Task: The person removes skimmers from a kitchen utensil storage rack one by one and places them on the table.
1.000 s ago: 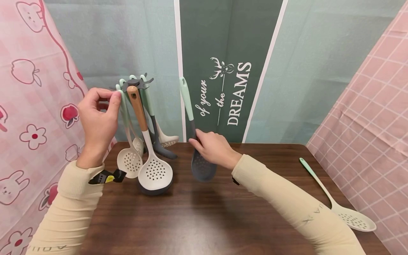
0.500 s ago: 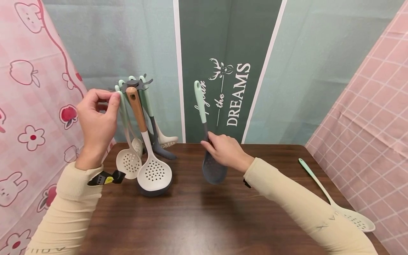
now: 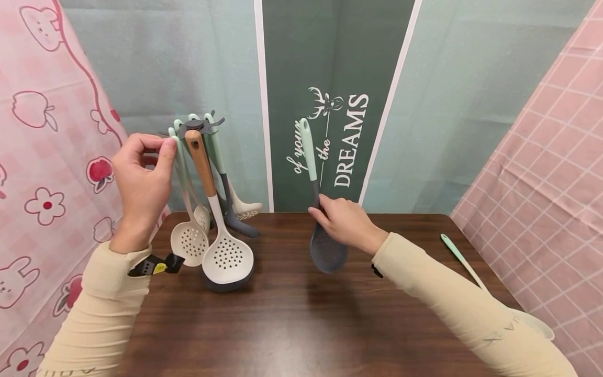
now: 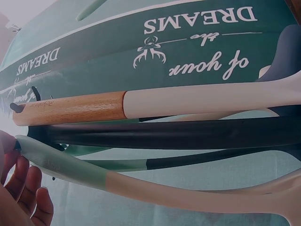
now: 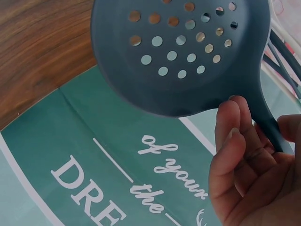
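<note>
My right hand grips the neck of a dark grey skimmer, holding it upright above the table with its mint handle pointing up. In the right wrist view, fingers and thumb curl round the neck just beside its holed head. At the left, my left hand pinches the top end of a mint handle belonging to a beige skimmer that hangs at a dark utensil rack. Close beside it hangs a white skimmer with a wooden handle, overlapping a dark bowl-shaped head.
More mint-handled utensils hang round the rack, among them a dark ladle and a beige perforated one. A cream slotted spoon lies at the table's right side, partly hidden by the right sleeve. Printed cloths stand behind and at both sides.
My right hand has carried the dark grey skimmer to the right, away from the rack. The right sleeve now covers more of the cream slotted spoon. My left hand keeps its pinch.
</note>
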A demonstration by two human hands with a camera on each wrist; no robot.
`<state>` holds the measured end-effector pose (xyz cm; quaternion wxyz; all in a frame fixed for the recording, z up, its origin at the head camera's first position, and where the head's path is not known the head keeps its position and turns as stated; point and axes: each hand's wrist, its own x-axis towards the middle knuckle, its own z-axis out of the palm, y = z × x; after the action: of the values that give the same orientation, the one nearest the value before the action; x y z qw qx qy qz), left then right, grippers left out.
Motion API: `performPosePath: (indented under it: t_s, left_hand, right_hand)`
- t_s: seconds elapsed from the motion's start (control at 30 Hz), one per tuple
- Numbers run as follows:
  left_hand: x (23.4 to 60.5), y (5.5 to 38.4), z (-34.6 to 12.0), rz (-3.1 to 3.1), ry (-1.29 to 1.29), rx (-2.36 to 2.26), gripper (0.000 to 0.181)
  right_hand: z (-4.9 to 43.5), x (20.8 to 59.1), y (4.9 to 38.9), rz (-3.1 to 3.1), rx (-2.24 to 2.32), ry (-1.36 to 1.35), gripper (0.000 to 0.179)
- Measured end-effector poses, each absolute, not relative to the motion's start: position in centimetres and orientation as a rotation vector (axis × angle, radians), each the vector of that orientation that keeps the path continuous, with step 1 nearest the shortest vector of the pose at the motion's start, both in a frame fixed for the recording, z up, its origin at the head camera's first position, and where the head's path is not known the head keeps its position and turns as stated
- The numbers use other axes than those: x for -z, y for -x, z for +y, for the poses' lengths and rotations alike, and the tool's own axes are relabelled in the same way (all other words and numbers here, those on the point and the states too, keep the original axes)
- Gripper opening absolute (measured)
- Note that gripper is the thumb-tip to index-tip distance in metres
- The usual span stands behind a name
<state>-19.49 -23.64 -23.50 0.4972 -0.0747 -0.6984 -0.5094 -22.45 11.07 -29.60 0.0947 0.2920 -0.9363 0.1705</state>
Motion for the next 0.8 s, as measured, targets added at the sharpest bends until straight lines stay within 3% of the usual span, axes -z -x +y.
performPosePath:
  t_s: [0.8]
  left_hand:
    - [23.5,19.7,-23.6,-1.659,0.188,1.247,0.01]
  right_hand:
    - [16.2,28.5,23.0,-2.767,-0.408,-0.715,0.036]
